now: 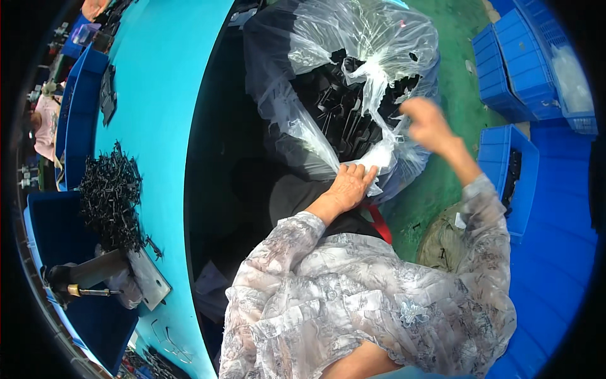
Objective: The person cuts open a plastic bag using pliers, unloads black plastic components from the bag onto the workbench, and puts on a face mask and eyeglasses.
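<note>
A large clear plastic bag [278, 82] full of black plastic parts [338, 117] stands in front of me, its film torn open in ragged holes. At its near edge, my left hand [348, 184] is closed over a bunched fold of the film, fingers curled. My right hand [429, 126] is raised at the bag's right side, beside the opening. Motion blurs its fingers, so I cannot make out whether anything is in them. A ragged strip of film crosses the middle of the opening, partly covering the parts.
Left of me runs a turquoise table [167, 82] with a heap of small black parts [112, 196] and blue bins [79, 107]. Blue crates [521, 57] stand at the right, above an open blue bin [495, 151]. A round khaki cushion-like thing [439, 243] lies on the green floor [416, 215].
</note>
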Tool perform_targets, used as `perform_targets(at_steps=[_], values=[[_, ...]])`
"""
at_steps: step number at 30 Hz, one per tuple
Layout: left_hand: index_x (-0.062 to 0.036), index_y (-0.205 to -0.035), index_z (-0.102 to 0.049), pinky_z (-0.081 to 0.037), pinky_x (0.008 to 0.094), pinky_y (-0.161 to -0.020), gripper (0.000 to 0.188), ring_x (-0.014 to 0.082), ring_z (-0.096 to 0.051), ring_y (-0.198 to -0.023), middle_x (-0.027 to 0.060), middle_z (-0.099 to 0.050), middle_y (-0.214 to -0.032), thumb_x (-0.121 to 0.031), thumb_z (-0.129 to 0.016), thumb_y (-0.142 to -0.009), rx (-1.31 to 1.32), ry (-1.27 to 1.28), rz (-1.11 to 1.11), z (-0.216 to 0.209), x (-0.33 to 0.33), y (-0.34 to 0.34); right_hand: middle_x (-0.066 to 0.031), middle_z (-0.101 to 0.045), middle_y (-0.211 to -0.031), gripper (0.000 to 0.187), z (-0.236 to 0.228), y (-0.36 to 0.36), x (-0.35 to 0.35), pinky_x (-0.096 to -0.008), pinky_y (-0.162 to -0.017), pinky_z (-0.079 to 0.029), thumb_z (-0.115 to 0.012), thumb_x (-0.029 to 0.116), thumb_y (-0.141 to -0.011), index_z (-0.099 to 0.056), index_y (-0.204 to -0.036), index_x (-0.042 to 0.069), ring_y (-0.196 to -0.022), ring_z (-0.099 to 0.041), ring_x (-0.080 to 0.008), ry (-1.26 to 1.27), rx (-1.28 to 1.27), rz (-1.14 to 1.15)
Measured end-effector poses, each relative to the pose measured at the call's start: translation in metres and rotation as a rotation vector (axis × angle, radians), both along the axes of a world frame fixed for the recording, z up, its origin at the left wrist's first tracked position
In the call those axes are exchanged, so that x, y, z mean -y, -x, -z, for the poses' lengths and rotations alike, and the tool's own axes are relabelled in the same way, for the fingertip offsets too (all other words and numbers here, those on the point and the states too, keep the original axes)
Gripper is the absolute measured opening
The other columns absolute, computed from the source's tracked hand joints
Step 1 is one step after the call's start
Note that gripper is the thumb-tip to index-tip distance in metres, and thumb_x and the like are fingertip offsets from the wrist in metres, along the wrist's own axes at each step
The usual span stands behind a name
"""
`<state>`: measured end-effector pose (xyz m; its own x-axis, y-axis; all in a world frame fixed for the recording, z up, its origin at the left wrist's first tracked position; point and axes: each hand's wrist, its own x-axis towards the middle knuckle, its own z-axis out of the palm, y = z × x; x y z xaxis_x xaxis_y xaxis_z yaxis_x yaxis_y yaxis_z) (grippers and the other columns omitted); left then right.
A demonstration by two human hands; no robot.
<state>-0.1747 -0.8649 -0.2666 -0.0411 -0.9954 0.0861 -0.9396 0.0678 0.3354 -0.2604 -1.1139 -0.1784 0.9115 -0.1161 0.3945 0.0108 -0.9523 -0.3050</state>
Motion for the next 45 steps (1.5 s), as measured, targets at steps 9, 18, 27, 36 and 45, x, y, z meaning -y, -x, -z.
perform_targets(at_steps=[9, 18, 27, 36, 45], values=[[-0.0079, -0.128, -0.039, -0.038, 0.0399, -0.073, 0.062, 0.0270, -0.052, -0.084, 0.0118, -0.052, -0.090, -0.017, -0.060, -0.071, -0.011, -0.040, -0.007, -0.002, -0.005, 0.000, -0.0254, -0.044, -0.122, 0.038, -0.014, -0.110, 0.048, -0.0434, -0.100, -0.032, -0.046, -0.002, -0.064, -0.052, -0.101, -0.006, -0.116, -0.042, -0.0376, -0.003, -0.213, 0.136], [-0.0075, -0.127, -0.037, -0.035, 0.0425, -0.081, 0.067, 0.0287, -0.048, -0.097, 0.0136, -0.048, -0.098, -0.015, -0.064, -0.066, -0.117, -0.022, -0.051, -0.001, -0.002, -0.003, -0.0152, -0.048, -0.116, 0.038, 0.054, -0.110, 0.142, -0.0504, -0.088, -0.036, -0.050, 0.013, -0.071, -0.047, -0.107, 0.003, -0.114, -0.043, -0.0311, 0.129, -0.199, 0.517], [0.0001, -0.127, -0.035, -0.029, 0.0497, -0.096, 0.072, 0.0380, -0.039, -0.108, 0.0241, -0.039, -0.116, -0.037, -0.066, -0.073, -0.419, 0.194, -0.170, -0.035, -0.002, -0.020, -0.0047, -0.056, -0.085, 0.014, -0.001, -0.061, 0.082, -0.0233, -0.065, -0.044, -0.053, 0.005, -0.078, -0.055, -0.090, 0.000, -0.070, -0.053, -0.0113, -0.927, 0.522, 0.457], [0.0031, -0.137, -0.006, -0.033, 0.0377, -0.097, 0.104, 0.0388, -0.034, -0.121, 0.0274, -0.030, -0.130, -0.032, -0.073, -0.066, -0.990, 0.584, -0.502, -0.065, -0.065, 0.005, -0.0056, -0.053, -0.079, 0.023, -0.064, -0.057, -0.193, -0.0231, -0.067, -0.043, -0.051, 0.006, -0.073, -0.053, -0.095, -0.002, -0.072, -0.050, -0.0117, -1.307, -0.170, -0.050], [0.0044, -0.126, -0.027, -0.048, 0.0366, -0.076, 0.088, 0.0327, -0.057, -0.092, 0.0209, -0.049, -0.109, -0.027, -0.073, -0.058, -0.913, 0.434, -1.116, -0.168, -0.224, 0.026, -0.0125, -0.049, -0.108, 0.040, -0.088, -0.093, -0.341, -0.0284, -0.084, -0.040, -0.049, 0.003, -0.069, -0.049, -0.108, -0.004, -0.092, -0.051, -0.0183, -1.294, -0.358, -0.873]])
